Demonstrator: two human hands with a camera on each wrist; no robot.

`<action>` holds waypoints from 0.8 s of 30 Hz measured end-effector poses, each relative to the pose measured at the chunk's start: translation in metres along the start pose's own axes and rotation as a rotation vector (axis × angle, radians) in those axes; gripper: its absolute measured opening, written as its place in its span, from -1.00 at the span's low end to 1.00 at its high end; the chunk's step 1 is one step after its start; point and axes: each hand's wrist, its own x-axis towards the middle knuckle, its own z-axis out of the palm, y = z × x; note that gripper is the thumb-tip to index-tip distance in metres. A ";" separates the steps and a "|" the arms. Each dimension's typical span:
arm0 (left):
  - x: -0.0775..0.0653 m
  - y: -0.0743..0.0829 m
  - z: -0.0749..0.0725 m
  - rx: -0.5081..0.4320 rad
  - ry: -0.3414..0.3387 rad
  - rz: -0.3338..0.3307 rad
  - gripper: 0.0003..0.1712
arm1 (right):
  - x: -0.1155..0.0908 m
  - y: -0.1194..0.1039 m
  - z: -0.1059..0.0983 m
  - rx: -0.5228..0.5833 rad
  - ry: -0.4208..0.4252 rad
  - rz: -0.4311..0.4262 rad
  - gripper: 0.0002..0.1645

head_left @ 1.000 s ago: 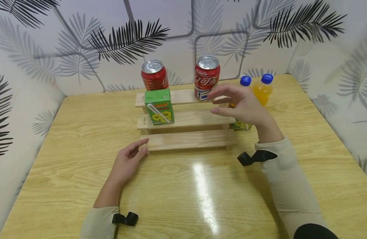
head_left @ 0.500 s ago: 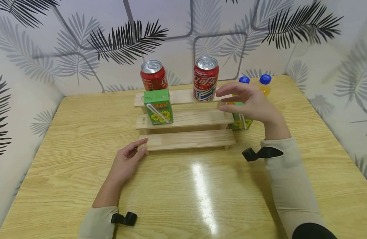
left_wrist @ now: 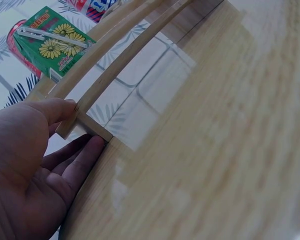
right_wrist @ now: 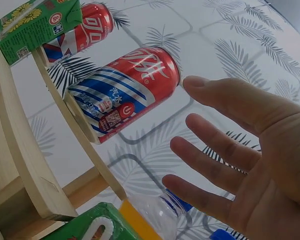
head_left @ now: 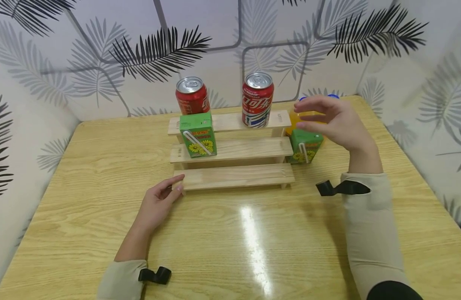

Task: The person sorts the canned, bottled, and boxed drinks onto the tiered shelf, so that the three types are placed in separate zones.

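A three-tier wooden rack (head_left: 235,177) stands on the table. My left hand (head_left: 162,201) pinches the left end of its lowest step between thumb and fingers, as the left wrist view (left_wrist: 45,155) of that hand shows. Two red cola cans, a left one (head_left: 192,102) and a right one (head_left: 257,104), stand on the top step. A green drink carton (head_left: 198,135) with a straw sits at the left of the middle step. Holding nothing, my right hand (head_left: 340,125) hovers with fingers spread above a second green carton (head_left: 307,148) beside the rack's right end.
Orange drink bottles (head_left: 297,121) with blue caps stand behind my right hand, mostly hidden by it. A wall with a leaf pattern (head_left: 159,54) closes off the table's (head_left: 99,166) far edge. Light glares on the tabletop in front of the rack.
My right hand has moved right, away from the right cola can to over the second carton, uncovering that carton and hiding more of the bottles. My left hand stays at the rack.
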 end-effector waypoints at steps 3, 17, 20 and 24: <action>0.000 0.000 0.000 0.001 -0.002 0.001 -0.46 | -0.002 -0.001 -0.004 -0.011 -0.002 0.018 -0.56; 0.000 0.000 0.001 0.009 0.001 -0.015 -0.45 | -0.011 -0.007 -0.023 -0.373 -0.023 0.217 -0.53; 0.000 0.000 0.001 0.004 0.001 -0.015 -0.45 | -0.014 -0.009 -0.028 -0.453 -0.014 0.283 -0.51; 0.000 0.000 0.001 0.006 0.001 -0.020 -0.45 | -0.016 -0.010 -0.033 -0.551 -0.008 0.377 -0.46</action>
